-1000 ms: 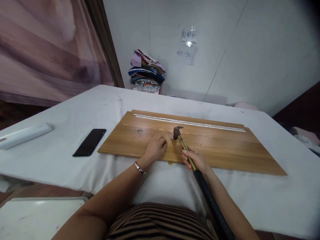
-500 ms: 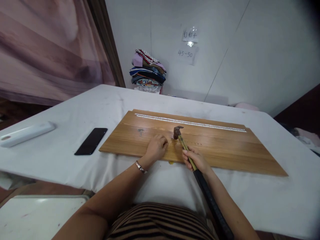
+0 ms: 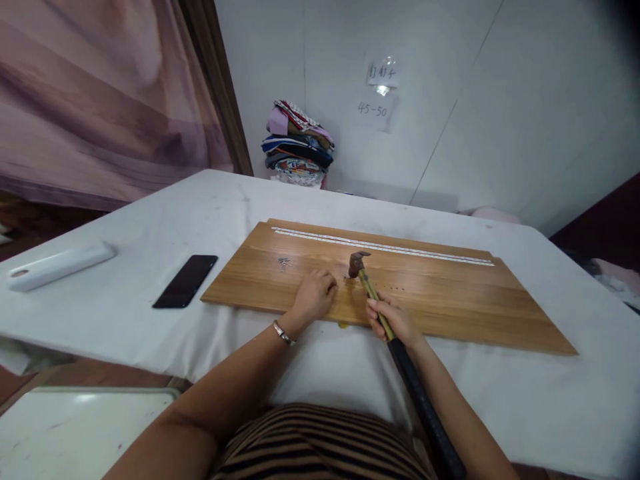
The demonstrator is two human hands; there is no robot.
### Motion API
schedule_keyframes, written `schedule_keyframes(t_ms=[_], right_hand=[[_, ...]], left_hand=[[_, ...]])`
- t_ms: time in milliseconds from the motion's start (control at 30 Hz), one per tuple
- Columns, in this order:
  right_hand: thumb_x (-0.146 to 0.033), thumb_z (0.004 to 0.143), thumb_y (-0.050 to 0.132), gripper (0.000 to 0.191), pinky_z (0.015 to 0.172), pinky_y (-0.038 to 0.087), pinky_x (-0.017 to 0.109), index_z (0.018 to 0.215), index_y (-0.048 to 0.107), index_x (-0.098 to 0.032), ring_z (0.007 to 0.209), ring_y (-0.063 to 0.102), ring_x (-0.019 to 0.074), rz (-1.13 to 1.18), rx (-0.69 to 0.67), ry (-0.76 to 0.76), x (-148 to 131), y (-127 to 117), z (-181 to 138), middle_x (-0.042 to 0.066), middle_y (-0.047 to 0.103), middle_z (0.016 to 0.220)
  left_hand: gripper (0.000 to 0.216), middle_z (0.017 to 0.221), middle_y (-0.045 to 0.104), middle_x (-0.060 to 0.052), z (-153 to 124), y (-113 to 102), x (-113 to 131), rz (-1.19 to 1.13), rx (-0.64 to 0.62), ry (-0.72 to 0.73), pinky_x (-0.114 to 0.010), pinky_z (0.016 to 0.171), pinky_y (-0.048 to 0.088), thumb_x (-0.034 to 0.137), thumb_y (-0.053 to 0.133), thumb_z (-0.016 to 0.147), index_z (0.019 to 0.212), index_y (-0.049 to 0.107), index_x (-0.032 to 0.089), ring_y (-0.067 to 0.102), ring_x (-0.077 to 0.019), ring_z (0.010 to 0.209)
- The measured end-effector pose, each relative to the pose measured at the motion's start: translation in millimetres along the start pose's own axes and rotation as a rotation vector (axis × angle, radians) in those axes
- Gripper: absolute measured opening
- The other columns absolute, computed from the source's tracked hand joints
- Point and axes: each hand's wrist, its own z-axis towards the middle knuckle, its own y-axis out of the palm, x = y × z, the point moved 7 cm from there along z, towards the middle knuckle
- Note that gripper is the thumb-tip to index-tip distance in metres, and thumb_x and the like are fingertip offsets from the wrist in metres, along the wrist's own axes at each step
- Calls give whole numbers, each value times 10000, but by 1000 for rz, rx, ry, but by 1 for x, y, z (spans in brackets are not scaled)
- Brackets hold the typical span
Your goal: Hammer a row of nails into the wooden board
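My right hand (image 3: 393, 319) is closed around the handle of a claw hammer (image 3: 373, 291), on the yellowish part above the black grip. The rusty hammer head hangs low over the wooden board (image 3: 460, 303), close to a tiny dark spot on the wood. Just left of the head, my left hand (image 3: 315, 293) rests on the board with its fingers curled inward; their undersides are hidden, so anything in them does not show. A small heap of nails (image 3: 283, 262) lies farther left on the board. To the right of the hammer runs a row of several small dark dots (image 3: 397, 288).
Two white measuring strips (image 3: 380, 247) run along the board's far side. A black phone (image 3: 185, 281) and a white plastic object with a hole (image 3: 60, 267) lie to the left on the white-covered table (image 3: 240, 200). Folded cloths (image 3: 299, 143) are stacked by the wall.
The view has shifted very slightly. Both hands and the hammer keep nearly the same place over the board.
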Motion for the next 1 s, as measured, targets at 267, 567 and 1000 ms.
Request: schedule_keyframes(t_ms=[267,567,1000], right_hand=[[-557,738,741,426,299,294,190,833,469,-243,313,362,58,16,-14,-1,1,2,0,-113,473,525],[-550,729,753,427,290,292,192,860,491,-239,307,375,59,23,-3,-13,1,-1,2,-108,500,544],[-547,732,747,433,291,276,194,912,513,-230,307,372,56,25,8,-8,-3,0,0,-108,511,555]], left_hand=[[207,886,690,-82,0,0,1,-9,0,5,-372,892,484,114,551,909,774,687,194,625,-239,927],[196,897,692,-89,1,2,0,-16,5,6,-374,889,485,121,559,910,781,691,186,623,-243,934],[199,888,690,-78,0,2,1,12,1,13,-362,880,479,119,553,911,784,694,181,617,-228,917]])
